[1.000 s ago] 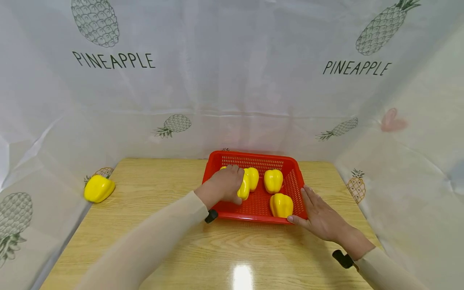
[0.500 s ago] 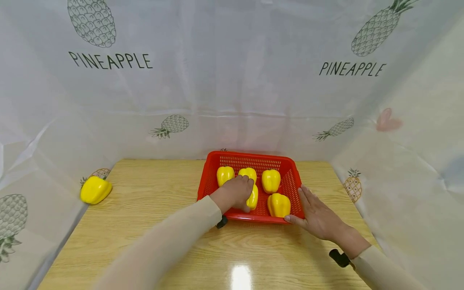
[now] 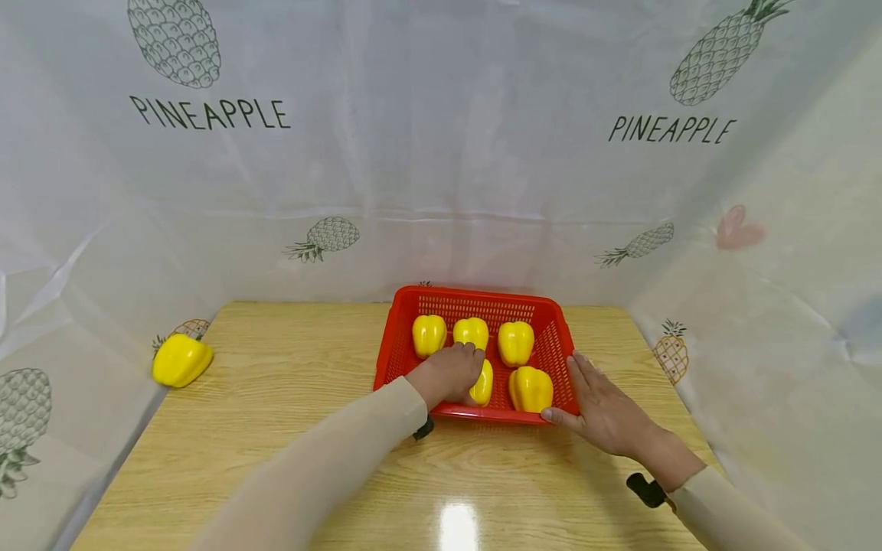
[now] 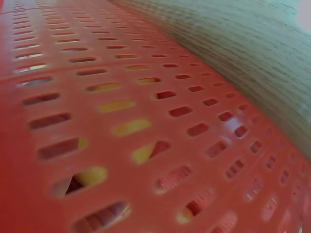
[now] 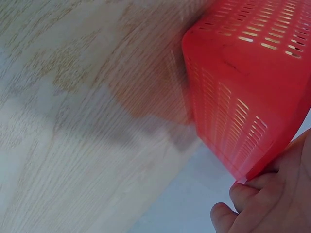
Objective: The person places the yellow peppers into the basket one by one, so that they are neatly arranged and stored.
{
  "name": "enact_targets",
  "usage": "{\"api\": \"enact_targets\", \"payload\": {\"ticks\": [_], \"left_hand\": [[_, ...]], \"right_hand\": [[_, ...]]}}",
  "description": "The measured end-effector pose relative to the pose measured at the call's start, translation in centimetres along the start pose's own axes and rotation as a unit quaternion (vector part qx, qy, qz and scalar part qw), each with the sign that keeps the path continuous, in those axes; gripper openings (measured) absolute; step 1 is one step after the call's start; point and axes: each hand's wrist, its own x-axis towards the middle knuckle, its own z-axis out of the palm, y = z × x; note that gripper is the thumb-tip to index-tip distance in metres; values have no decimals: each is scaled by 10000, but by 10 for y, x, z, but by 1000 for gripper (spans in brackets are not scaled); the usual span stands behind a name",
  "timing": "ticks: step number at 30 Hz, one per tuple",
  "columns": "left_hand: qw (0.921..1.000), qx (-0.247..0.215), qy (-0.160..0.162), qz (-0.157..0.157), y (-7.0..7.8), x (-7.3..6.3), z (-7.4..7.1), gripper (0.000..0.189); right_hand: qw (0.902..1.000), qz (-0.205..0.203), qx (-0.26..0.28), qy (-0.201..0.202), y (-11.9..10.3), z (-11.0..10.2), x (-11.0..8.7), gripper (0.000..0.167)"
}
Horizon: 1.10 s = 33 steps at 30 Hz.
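In the head view, my left hand (image 3: 451, 373) reaches over the front rim of a red plastic basket (image 3: 475, 414) and holds a yellow bell pepper (image 3: 485, 385) low in its front middle. The hand covers the pepper's left part. Behind it stand yellow bell peppers at the back left (image 3: 429, 335), back middle (image 3: 472, 332) and back right (image 3: 516, 343). Another bell pepper (image 3: 530, 389) sits at the front right. My right hand (image 3: 613, 413) rests at the basket's front right corner, fingers straight along the side and thumb on the front rim. The right wrist view shows its fingertips (image 5: 243, 194) at the rim.
One yellow bell pepper (image 3: 182, 360) lies on its side at the left edge of the wooden table (image 3: 296, 344). A pineapple-print sheet (image 3: 448, 176) surrounds the table at the back and sides. The slotted basket wall (image 4: 121, 116) fills much of the left wrist view.
My left hand has moved right and toward the front of the basket with the bell pepper, uncovering the back-left pepper. My right hand has stayed at the corner.
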Motion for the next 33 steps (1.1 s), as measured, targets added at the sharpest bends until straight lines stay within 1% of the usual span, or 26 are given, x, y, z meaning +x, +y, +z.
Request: {"api": "enact_targets", "payload": {"ticks": [4, 6, 10, 13, 21, 25, 28, 33], "left_hand": [[10000, 4, 14, -60, 1, 1, 2, 84], [9999, 26, 72, -69, 2, 2, 5, 84], [9997, 155, 197, -29, 2, 2, 8, 89], [9997, 159, 195, -9, 2, 2, 9, 92], [9997, -180, 173, -49, 2, 2, 11, 93], [9995, -271, 165, -79, 2, 2, 12, 94], [9994, -222, 248, -53, 2, 3, 13, 93], [9990, 53, 449, 49, 1, 4, 14, 85]], "right_hand": [[10000, 17, -3, 14, -1, -1, 0, 111], [10000, 23, -7, 22, -2, -1, 1, 111], [10000, 24, -18, 28, -2, -1, 1, 112], [10000, 10, -25, 41, -2, 0, 1, 111], [10000, 23, -2, 11, -2, 0, 1, 111], [10000, 25, -9, 9, -1, 0, 0, 111], [10000, 16, -8, 13, -1, 1, 1, 111], [10000, -5, -22, 26, -1, 1, 1, 110]]}}
